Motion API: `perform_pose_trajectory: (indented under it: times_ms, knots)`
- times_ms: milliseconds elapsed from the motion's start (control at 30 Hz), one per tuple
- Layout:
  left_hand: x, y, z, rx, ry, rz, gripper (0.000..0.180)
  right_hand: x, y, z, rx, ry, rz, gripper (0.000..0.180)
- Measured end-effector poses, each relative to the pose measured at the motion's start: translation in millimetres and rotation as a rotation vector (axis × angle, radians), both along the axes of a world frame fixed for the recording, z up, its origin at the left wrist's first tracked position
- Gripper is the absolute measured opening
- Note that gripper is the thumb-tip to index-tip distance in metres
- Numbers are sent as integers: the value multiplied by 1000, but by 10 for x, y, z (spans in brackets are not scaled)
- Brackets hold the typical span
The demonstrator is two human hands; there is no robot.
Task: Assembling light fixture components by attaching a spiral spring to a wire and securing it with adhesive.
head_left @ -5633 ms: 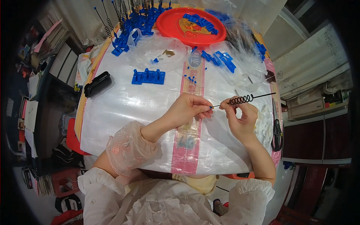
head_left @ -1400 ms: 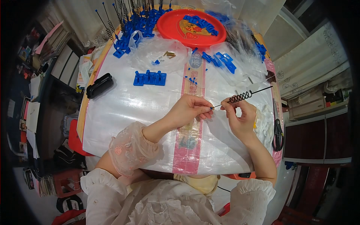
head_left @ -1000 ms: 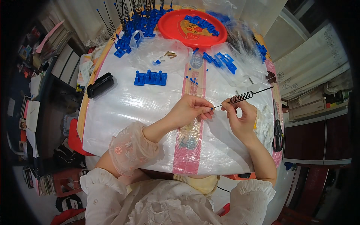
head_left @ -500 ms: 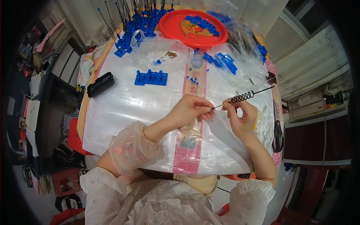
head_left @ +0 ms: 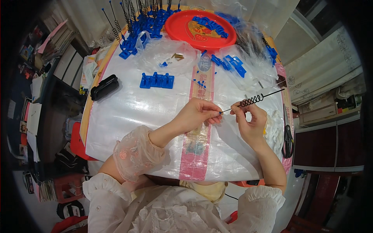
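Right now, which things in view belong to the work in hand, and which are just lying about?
Likely part of the work:
- black coiled wire, in the right hand
- small blue piece at the left hand's fingertips
- coiled wires on blue bases, a similar kind

Probably just lying about:
- black case
- scissors

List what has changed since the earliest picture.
The black coiled rod has tilted slightly, its free end swinging forward. Nothing was taken up or let go: the left hand still pinches the blue end, the right hand still grips the rod. The red tray, black case and scissors stayed put.
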State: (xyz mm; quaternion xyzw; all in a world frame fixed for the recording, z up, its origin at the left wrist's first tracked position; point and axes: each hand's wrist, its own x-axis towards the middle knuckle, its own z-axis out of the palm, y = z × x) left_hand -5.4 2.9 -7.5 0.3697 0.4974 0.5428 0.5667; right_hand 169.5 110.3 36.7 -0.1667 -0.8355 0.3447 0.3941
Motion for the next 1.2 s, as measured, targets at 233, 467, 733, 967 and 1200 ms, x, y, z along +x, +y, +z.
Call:
perform_pose_trajectory:
  times_ms: [233, 467, 733, 967, 1200]
  knots:
    - [-12, 5, -17, 3, 0, -13, 18, 2, -3, 23, 4, -18, -1, 5]
    - [-15, 10, -29, 6, 11, -17, 19, -4, -10, 31, 1, -12, 3, 4]
    - [-8, 7, -14, 14, 2, -9, 20, 2, -12, 32, 5, -12, 3, 6]
    - [-8, 0, -2, 21, 14, -3, 19, -5, -15, 27, 11, -11, -3, 6]
    - [-7, 9, -11, 0, 11, -15, 18, 3, -11, 29, 24, -6, -1, 6]
